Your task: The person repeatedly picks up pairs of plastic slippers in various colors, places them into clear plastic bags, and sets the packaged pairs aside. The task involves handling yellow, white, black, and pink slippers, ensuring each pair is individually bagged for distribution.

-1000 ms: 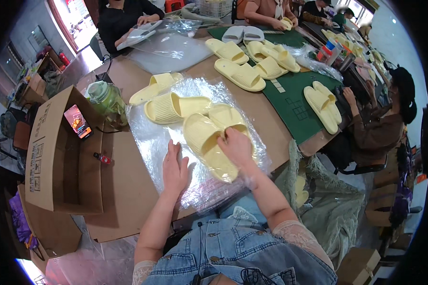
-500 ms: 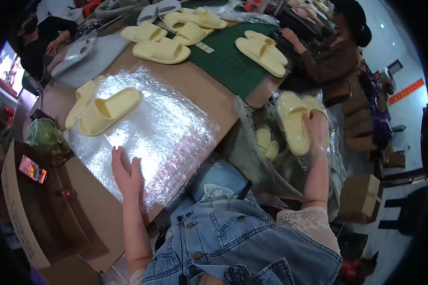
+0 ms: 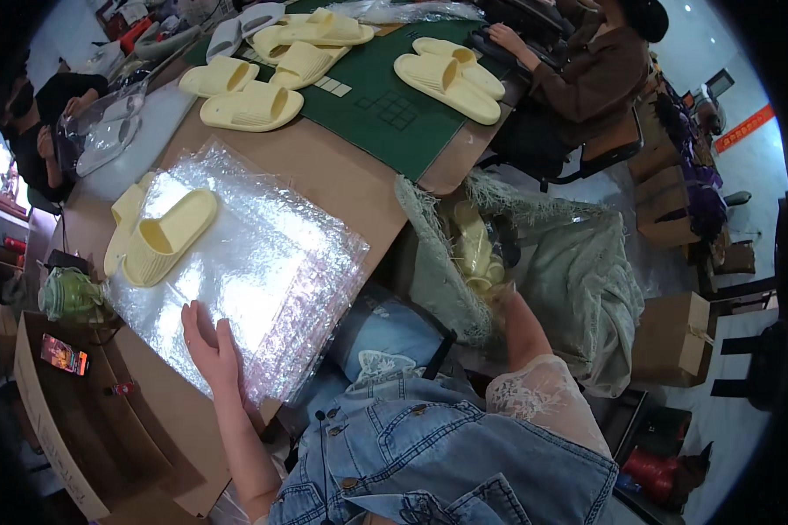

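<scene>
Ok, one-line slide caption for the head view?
Left hand flat on clear plastic bags; right hand reaches into a green sack of yellow slippers.

Yellow slippers on table (image 3: 168,234): about nine; cardboard boxes (image 3: 66,429): two.

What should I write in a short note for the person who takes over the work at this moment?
Left hand: flat and open on the near edge of the clear bag stack on the table.
Right hand: reaching down into the pale green sack beside the table; the hand itself is hidden, so its grip cannot be told.
Done: yellow slippers in the sack already lie there.
Left: one yellow slipper pair lies on the bag stack; more slippers wait farther along the table.
</scene>
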A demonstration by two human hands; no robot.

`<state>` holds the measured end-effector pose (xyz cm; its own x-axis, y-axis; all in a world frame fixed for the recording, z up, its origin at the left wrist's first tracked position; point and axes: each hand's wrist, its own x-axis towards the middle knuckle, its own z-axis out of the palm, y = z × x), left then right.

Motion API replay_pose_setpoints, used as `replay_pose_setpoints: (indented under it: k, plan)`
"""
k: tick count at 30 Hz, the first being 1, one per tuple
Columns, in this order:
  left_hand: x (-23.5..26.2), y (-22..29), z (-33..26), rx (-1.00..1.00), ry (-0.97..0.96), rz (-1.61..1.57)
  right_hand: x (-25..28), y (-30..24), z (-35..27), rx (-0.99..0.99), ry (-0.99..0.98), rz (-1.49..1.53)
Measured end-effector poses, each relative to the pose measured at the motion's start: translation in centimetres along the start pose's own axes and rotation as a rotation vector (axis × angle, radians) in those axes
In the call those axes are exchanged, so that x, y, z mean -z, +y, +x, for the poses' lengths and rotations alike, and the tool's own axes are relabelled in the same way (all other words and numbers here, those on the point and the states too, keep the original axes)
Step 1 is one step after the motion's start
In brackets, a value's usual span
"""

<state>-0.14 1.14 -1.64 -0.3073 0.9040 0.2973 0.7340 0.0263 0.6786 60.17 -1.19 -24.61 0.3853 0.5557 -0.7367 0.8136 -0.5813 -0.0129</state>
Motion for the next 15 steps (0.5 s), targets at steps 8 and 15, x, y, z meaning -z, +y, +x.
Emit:
replay_pose_setpoints:
  k: [8,15]
  plan:
    - [-0.1,0.2,-0.3,0.007,-0.010,0.032,-4.2,2.3,1.2,-0.114,0.009,0.090]
    - [-0.3,0.2,-0.2,0.011,-0.014,0.059,-1.1,5.3,1.8,-0.157,0.147,0.238]
